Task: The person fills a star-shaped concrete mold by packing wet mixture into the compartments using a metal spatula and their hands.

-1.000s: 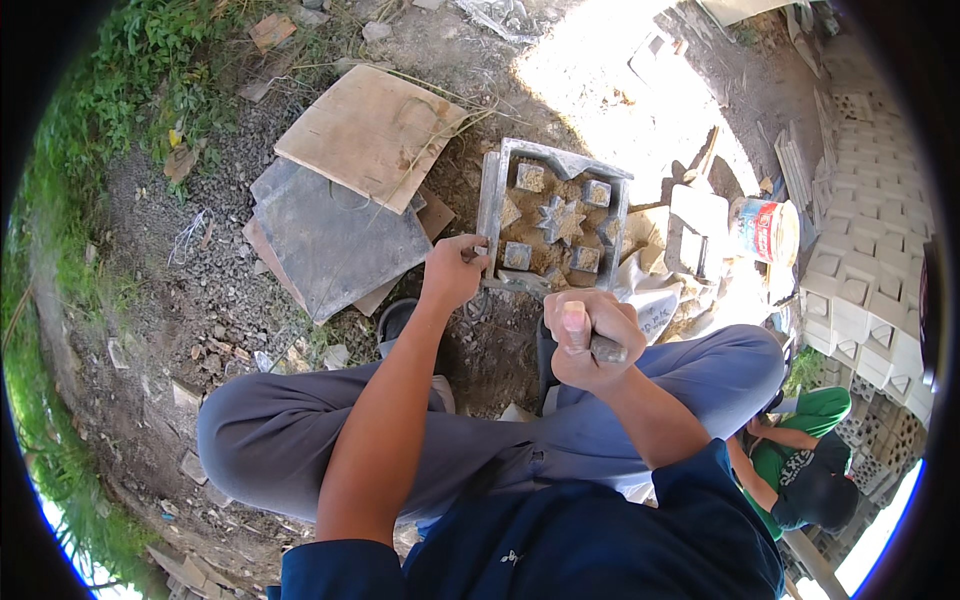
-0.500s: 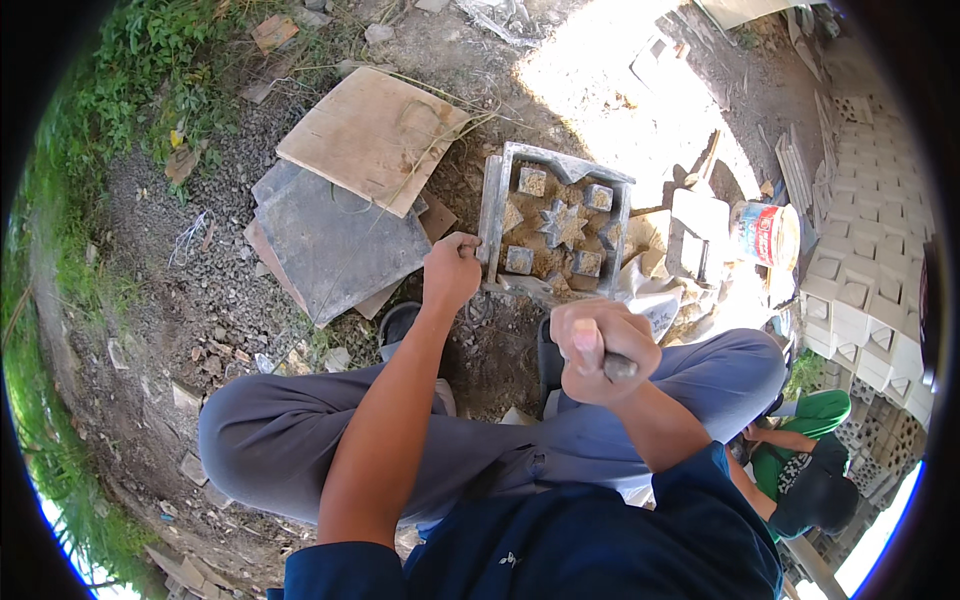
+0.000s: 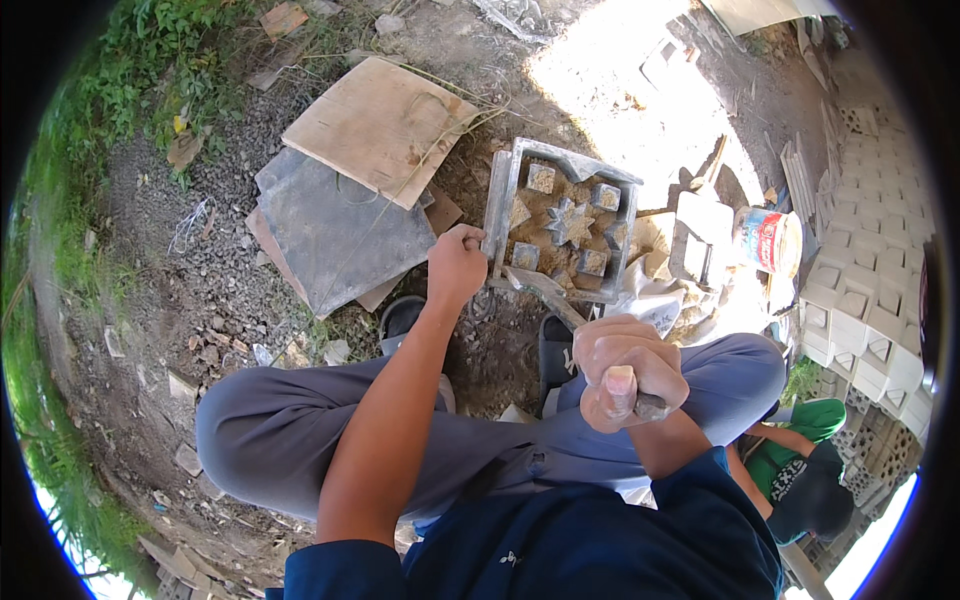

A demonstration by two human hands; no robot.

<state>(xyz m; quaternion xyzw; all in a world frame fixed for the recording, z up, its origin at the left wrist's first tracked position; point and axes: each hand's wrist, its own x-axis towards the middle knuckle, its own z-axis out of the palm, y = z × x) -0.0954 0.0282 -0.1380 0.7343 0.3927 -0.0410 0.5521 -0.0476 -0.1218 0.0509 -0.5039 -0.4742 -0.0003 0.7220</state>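
A square grey metal block mould (image 3: 632,205) sits on the ground before me, filled with damp sandy mix around several raised square posts and a star-shaped middle. My left hand (image 3: 458,262) is closed at the mould's near left edge, fingers gripping its side. Clenched in my right hand (image 3: 630,375) is a stick-like tool (image 3: 550,293); its butt shows below my thumb. The tool's far end lies at the mould's near rim, and its exact kind is not plain.
Left of the mould lie a wooden board (image 3: 380,125) and a dark flat sheet (image 3: 335,235), stacked. To the right stand a labelled bucket (image 3: 768,240) and rows of pale blocks (image 3: 865,290). Another person (image 3: 805,480) crouches at lower right.
My right hand has moved down and right, bringing the tool's shaft into view across the mould's near rim. My left hand keeps its place at the mould's edge.
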